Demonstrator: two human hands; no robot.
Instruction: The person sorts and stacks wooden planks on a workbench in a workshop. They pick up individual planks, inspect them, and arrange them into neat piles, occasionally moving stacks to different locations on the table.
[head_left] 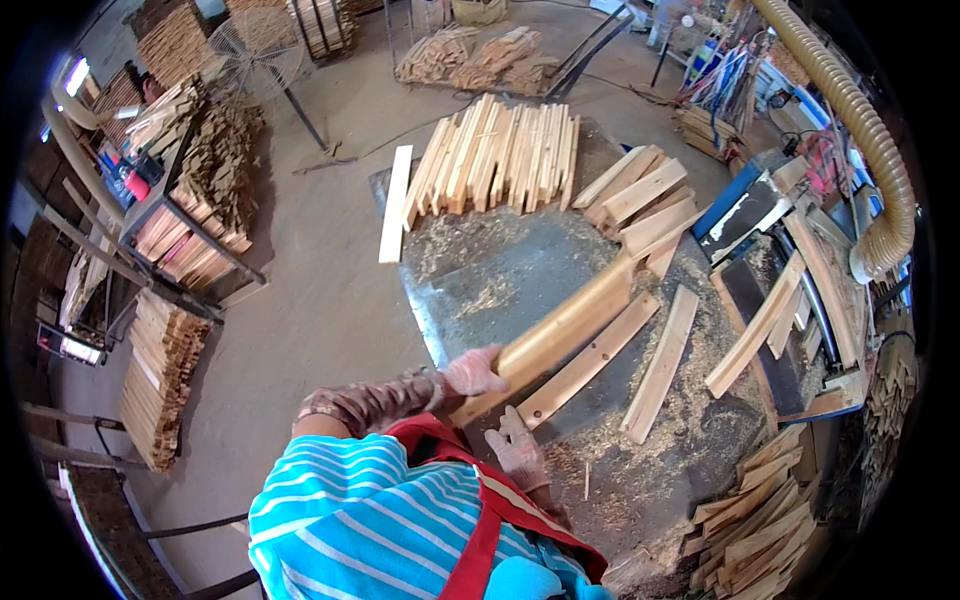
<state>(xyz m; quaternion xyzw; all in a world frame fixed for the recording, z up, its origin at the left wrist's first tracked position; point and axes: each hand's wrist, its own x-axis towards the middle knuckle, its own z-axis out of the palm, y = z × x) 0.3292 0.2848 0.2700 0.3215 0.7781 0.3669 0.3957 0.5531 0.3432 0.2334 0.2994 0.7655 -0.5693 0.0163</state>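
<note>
My left hand (475,372), in a pale glove, is closed on the near part of a long, thick wooden board (565,322) that slants away to the upper right. Beside it, on the dusty metal table, lies a thinner plank (592,362) with dark knots. My right hand (517,447), also gloved, is close to that plank's near end, fingers stretched and apart; whether they touch the wood I cannot tell. Another loose plank (660,365) rests farther right among the shavings.
A row of light boards (495,155) lies at the table's far side, with one separate board (396,205) left of it. More planks (645,195) are heaped at right, near a machine (740,225) and a ribbed hose (868,120). Offcuts (760,530) pile up at lower right.
</note>
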